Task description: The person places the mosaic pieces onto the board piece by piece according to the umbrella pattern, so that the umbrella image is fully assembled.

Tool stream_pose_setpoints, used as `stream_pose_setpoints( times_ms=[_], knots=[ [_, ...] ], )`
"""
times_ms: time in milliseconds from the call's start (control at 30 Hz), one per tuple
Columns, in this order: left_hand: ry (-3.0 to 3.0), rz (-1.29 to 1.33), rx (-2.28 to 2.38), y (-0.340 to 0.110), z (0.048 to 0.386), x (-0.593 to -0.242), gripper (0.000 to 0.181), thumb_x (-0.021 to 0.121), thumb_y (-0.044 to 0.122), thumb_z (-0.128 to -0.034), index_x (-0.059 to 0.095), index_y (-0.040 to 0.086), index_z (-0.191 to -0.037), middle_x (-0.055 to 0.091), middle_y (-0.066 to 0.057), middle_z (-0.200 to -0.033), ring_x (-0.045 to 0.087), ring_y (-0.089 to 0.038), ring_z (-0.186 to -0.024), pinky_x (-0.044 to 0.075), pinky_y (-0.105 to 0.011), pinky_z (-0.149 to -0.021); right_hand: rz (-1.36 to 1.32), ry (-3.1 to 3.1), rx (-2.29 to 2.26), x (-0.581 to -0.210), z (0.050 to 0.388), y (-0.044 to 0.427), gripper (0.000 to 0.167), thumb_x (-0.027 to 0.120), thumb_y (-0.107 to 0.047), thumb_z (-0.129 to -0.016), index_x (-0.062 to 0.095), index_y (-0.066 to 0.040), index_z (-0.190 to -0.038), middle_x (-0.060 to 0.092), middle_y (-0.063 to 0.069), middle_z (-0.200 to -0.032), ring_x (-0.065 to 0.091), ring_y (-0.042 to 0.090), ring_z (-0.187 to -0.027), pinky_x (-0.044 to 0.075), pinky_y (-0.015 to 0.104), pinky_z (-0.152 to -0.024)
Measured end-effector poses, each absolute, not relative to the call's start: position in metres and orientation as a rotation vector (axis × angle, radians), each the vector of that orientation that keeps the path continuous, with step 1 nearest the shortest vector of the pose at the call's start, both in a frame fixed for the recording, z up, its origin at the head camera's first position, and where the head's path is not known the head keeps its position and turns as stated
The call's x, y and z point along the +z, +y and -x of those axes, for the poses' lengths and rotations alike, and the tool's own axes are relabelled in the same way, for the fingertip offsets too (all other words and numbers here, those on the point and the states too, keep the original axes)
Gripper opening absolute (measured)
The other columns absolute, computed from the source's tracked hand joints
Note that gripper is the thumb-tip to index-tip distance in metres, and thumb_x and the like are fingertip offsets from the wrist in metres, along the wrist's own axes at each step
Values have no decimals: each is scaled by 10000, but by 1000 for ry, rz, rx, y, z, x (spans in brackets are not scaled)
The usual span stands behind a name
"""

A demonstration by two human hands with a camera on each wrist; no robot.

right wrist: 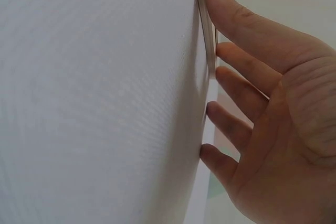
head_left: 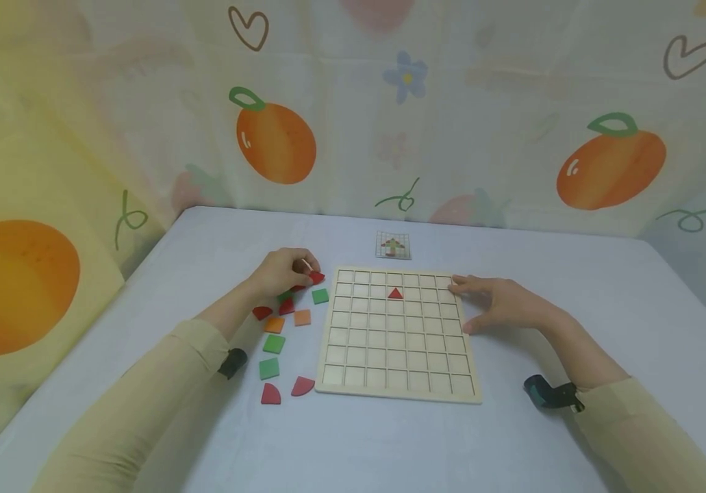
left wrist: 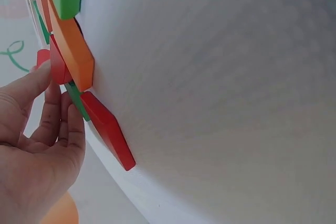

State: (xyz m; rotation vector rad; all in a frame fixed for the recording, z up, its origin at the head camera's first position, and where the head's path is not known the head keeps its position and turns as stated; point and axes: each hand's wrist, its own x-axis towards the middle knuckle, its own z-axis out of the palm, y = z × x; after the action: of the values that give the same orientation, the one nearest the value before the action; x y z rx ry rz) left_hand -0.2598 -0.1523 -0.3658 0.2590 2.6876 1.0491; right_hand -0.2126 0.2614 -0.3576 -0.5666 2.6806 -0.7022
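Left hand (head_left: pixel 281 271) pinching a red piece (head_left: pixel 318 277) just left of the gridded board (head_left: pixel 396 340), whose right edge the right hand (head_left: pixel 509 304) touches unclenched; the piece, presumably light and rigid, suits fingertip holding by its edges.

A person's left arm (head_left: pixel 170 373) and right arm (head_left: pixel 642 431) extend forward and angle inward, their pale sleeves (head_left: pixel 115 418) ending short of the bare wrists (head_left: pixel 583 346). The left hand (head_left: pixel 280 272) is bent at the knuckles, thumb (left wrist: pixel 32 83) and forefinger drawn together in a pinch, the remaining fingers curled alongside. The right hand (head_left: pixel 507 303), well apart from the left, is loosely arched, its fingers (right wrist: pixel 244 94) nearly straight and spread, its thumb held away from them. Its palm (right wrist: pixel 294 145) shows from the right wrist, all five digits in view.
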Motion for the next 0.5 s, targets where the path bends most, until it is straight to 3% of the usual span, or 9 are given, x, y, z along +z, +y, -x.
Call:
stream_pose_setpoints(
  times_ms=[500],
  knots=[
    [2699,-271,1187,-152,266,-358,197,637,106,-992,657,27,-1171,674,-141,-1144,647,-276,-1046,562,-245,-805,578,2681,-707,-359,214,263,829,897,-401,-788,576,-103,-1492,409,117,-1667,292,453,-1571,254,694,-1226]
  ],
)
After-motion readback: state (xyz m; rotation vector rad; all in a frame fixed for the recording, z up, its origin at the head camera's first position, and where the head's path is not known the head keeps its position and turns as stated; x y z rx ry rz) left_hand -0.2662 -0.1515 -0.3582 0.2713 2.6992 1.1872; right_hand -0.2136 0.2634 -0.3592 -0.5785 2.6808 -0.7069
